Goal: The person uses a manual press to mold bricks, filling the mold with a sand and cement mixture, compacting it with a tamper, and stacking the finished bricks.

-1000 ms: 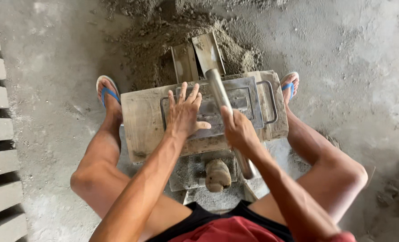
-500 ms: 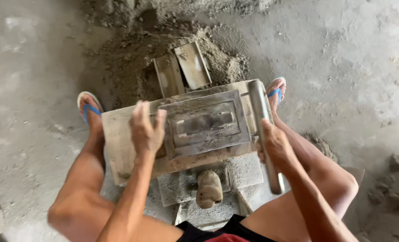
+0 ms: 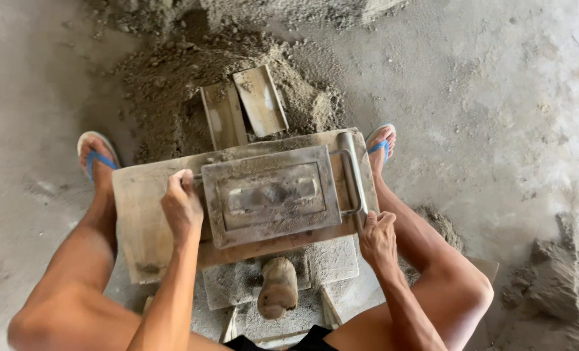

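Grey, dust-caked metal makes up the rectangular mould lid (image 3: 271, 195), which lies flat on a worn wooden board (image 3: 148, 214) set between the person's knees. The left hand (image 3: 181, 209) rests at the lid's left edge, fingers (image 3: 180, 181) curled down and pressed together over that edge, so it cannot be told whether they grip a handle there. The right hand (image 3: 378, 239) sits at the board's near right corner, fingers (image 3: 382, 220) bent close around the lower end of a metal bar handle (image 3: 352, 172) that runs along the lid's right side.

Below the board, a concrete-coloured block frame (image 3: 322, 261) shows, with a rounded, mud-crusted knob (image 3: 278, 287) standing in front of it. Beyond the board, two flat metal plates (image 3: 245, 109) lean half sunk in a heap of damp sand mix (image 3: 172, 78). Blue-strapped sandals (image 3: 96, 155) flank the board on the concrete floor (image 3: 497, 97), and a smaller mound of mix (image 3: 553, 273) lies at far right.
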